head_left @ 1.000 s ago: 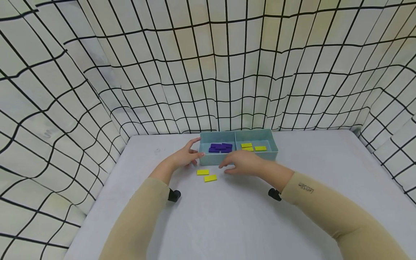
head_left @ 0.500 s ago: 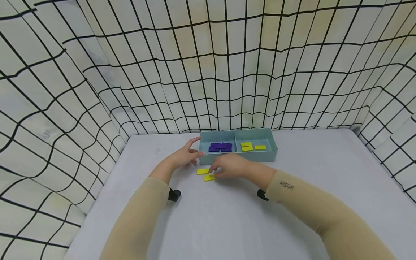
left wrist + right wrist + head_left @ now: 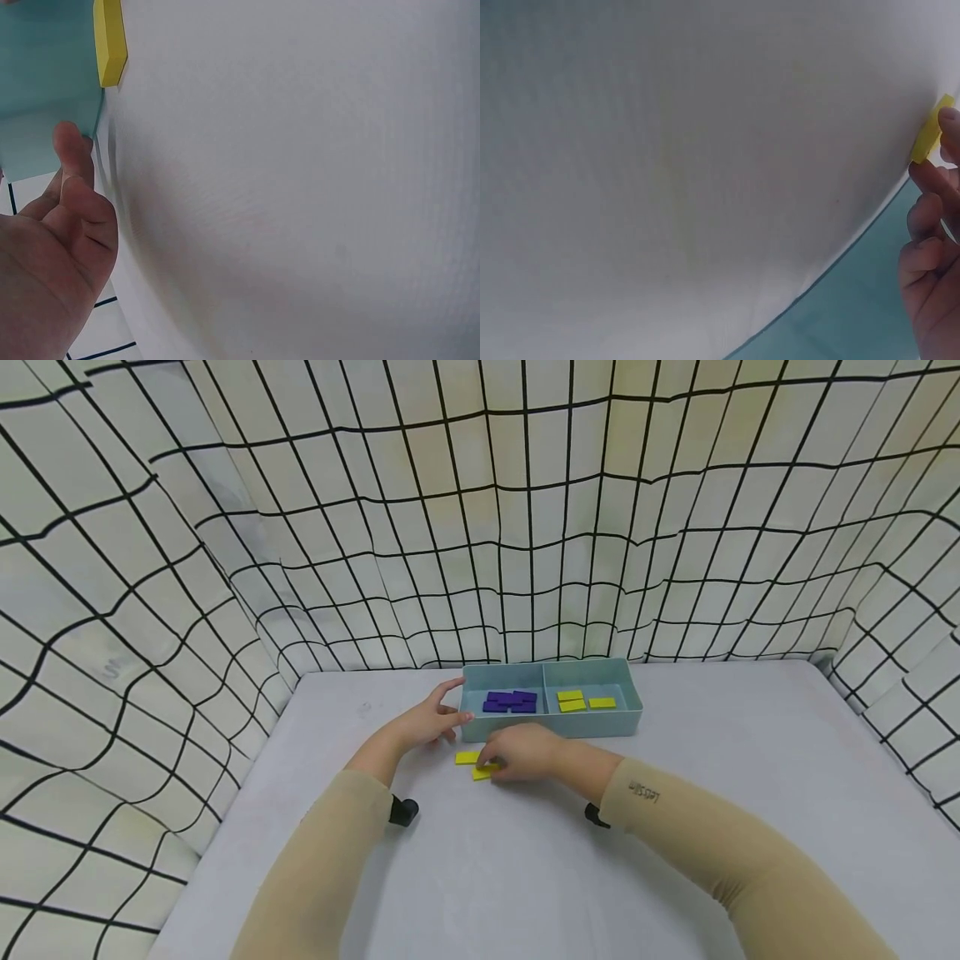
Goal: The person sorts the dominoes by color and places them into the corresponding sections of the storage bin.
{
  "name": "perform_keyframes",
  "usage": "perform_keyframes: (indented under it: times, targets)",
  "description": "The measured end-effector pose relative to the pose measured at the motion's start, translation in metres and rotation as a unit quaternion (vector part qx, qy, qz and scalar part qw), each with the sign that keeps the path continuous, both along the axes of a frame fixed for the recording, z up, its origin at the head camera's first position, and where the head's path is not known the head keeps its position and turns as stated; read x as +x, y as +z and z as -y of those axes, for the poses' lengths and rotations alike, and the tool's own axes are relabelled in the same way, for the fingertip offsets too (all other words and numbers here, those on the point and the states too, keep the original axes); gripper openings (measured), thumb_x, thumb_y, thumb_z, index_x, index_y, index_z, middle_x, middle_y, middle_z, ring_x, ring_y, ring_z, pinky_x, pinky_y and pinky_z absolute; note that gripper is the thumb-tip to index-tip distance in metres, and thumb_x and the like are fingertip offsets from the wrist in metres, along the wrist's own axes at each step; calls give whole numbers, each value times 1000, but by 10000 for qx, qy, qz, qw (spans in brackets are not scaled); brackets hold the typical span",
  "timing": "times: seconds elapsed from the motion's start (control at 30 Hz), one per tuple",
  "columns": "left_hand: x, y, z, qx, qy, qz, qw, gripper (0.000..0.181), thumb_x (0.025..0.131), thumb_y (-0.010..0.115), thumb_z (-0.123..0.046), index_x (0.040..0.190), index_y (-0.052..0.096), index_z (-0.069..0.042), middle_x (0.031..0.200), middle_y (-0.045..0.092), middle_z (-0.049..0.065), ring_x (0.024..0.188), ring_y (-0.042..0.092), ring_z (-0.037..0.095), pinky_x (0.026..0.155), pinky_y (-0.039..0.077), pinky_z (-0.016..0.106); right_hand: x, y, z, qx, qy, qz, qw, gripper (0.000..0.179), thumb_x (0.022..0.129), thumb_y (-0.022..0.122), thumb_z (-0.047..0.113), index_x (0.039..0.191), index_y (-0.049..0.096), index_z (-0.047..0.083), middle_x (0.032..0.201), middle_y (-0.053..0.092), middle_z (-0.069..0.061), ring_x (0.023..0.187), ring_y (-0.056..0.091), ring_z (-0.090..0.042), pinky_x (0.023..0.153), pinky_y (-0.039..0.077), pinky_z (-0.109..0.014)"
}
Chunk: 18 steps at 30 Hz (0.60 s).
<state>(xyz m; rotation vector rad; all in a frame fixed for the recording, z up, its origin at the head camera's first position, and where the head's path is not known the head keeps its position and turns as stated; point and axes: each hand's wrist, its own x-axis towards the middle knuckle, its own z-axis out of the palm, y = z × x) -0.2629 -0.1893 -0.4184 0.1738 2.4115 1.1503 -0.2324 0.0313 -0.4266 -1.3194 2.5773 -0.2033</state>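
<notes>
A pale blue-green box (image 3: 592, 725) with two compartments stands at the back of the table. My left hand (image 3: 427, 722) holds its left end, thumb at the front corner and a finger at the back one. Two flat yellow blocks lie just in front of the box. Thumb and fingers of my right hand (image 3: 525, 752) pinch the nearer yellow block (image 3: 928, 135), partly covering it. The farther yellow block (image 3: 466, 758) lies right beside the fingertips. Several purple blocks (image 3: 512, 702) are piled in the left compartment; three yellow blocks (image 3: 572, 706) lie in the right one.
A white table (image 3: 480, 877) carries everything. Behind the box rises a white wall (image 3: 555, 552) with a black grid, and similar walls stand at both sides. Dark wrist camera mounts (image 3: 403, 812) stick out below the sleeves.
My right hand has moved left, from in front of the box's middle to the nearer yellow block, and its fingers have closed on it. My left hand stays at the box.
</notes>
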Motion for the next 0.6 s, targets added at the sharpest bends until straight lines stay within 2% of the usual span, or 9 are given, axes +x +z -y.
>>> perform_keyframes:
  times: [0.6]
  targets:
    - [0, 0, 0, -30, 29, 39, 10000, 80, 94, 64, -50, 155, 12, -47, 142, 52, 14, 92, 64, 23, 78, 44, 36, 3, -2, 4, 31, -58, -140, 9999, 27, 93, 72, 27, 119, 73, 28, 111, 69, 10, 102, 62, -8, 95, 48, -29]
